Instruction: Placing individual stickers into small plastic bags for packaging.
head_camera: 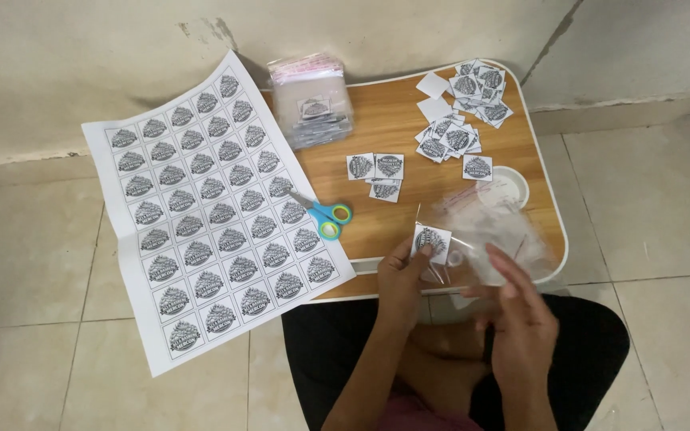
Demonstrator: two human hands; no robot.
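Far left, bare pale floor tiles (25, 263) with plenty of open room. Next, a large white paper sheet of printed square black-and-white labels (217, 207), tilted, long axis running from the wall down toward the near-left, its right part lying over the left edge of the small wooden lap table with a white rim (393, 120), the rest overhanging the floor. Just beside the sheet's right edge, small scissors with blue and green handles (325, 215), blades on the sheet pointing up-left, handles on the wood. Behind, near the table's far edge, a stack of clear plastic sleeves (313, 100). Mid-table, a few loose cut labels (377, 169) with bare wood around them; farther right, a heap of cut labels (465, 112) by the far right corner. At the near edge, left hand (401, 275) pinching a small square label in a clear sleeve (431, 241), slightly tilted, sleeve's long axis roughly upright. Right hand (521, 315) just beside, fingers loosely extended, touching crumpled clear plastic sleeves (489, 227); grip unclear.
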